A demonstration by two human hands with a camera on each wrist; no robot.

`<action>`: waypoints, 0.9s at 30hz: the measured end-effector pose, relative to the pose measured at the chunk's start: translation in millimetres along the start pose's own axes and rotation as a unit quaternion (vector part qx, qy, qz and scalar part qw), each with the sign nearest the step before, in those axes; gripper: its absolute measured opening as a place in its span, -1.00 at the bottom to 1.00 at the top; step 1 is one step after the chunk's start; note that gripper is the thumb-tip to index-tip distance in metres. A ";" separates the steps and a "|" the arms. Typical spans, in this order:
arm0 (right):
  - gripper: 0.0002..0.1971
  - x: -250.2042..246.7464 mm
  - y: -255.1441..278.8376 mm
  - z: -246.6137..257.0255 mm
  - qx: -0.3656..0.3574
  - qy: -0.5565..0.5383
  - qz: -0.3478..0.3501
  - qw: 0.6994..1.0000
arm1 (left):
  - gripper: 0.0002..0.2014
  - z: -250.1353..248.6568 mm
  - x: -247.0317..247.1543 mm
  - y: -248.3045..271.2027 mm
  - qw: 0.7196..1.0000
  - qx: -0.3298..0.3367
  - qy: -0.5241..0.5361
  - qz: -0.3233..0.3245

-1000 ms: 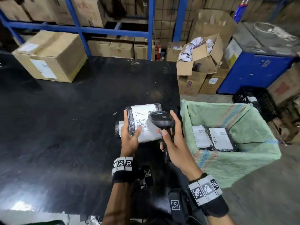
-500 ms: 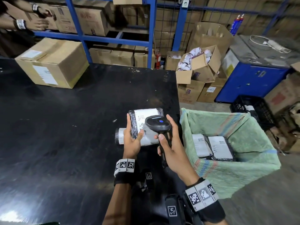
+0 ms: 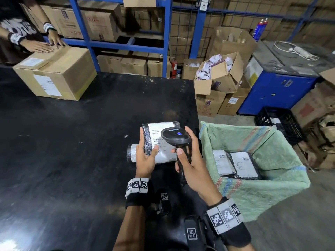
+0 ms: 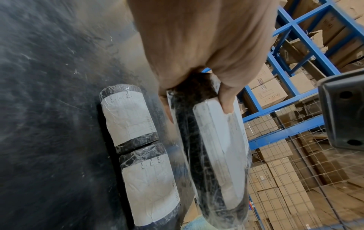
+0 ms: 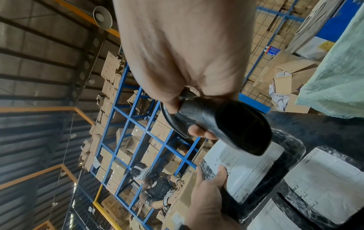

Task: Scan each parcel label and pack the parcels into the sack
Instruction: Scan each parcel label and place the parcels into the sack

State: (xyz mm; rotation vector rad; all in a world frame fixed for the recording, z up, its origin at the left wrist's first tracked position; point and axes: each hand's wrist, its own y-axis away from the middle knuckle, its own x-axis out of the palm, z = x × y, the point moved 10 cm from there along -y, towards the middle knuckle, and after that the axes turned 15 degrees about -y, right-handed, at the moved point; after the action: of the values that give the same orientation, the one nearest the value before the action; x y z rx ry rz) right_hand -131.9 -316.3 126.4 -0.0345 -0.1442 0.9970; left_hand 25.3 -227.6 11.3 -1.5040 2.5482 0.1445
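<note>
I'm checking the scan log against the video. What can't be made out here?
- Label text on the held parcel: too small in every view, and the scanner covers part in the head view.
- Parcels on the table: mostly hidden behind the held one in the head view.
- Sack bottom: parcels inside cover it.

Label text on held parcel (image 3: 159, 142) too small to read; scanner (image 3: 175, 137) covers part; parcel beneath (image 3: 132, 155) mostly hidden.

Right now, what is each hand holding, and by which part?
Left hand grips a parcel by its near-left edge; right hand holds the scanner by its handle.
</note>
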 end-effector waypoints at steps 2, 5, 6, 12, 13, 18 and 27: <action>-0.40 1.0 2.0 0.0 -0.005 0.007 0.001 1.000 | -0.10 6.7 -1.9 1.1 1.000 -0.006 0.006 0.000; -0.41 1.5 4.7 -3.1 -0.007 0.019 0.000 1.000 | -0.11 12.5 -7.0 1.5 1.000 -0.017 0.001 -0.010; -0.41 0.8 5.3 -4.7 -0.006 0.020 -0.003 1.000 | -0.11 11.8 -8.7 2.8 1.000 -0.016 0.002 -0.016; -0.39 -7.5 6.6 -25.6 0.002 0.042 -0.023 0.999 | -0.11 26.8 -22.6 9.1 0.999 -0.009 0.000 -0.039; -0.39 -10.2 7.3 -32.5 0.007 0.046 -0.028 0.999 | -0.09 29.4 -27.0 11.2 0.999 -0.013 -0.004 -0.043; -0.39 -25.0 19.3 -82.6 0.048 0.072 -0.035 0.996 | -0.08 51.4 -52.1 17.0 0.997 -0.011 -0.023 -0.069; -0.42 -40.0 53.5 -185.2 0.138 0.137 -0.039 0.980 | -0.05 108.2 -103.9 50.9 0.988 -0.072 -0.035 -0.134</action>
State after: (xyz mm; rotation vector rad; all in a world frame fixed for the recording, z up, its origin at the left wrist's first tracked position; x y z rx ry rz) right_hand -172.5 -313.9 -66.2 0.0876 0.2440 0.9170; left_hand 41.2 -95.0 -74.0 -1.8425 2.2957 0.3432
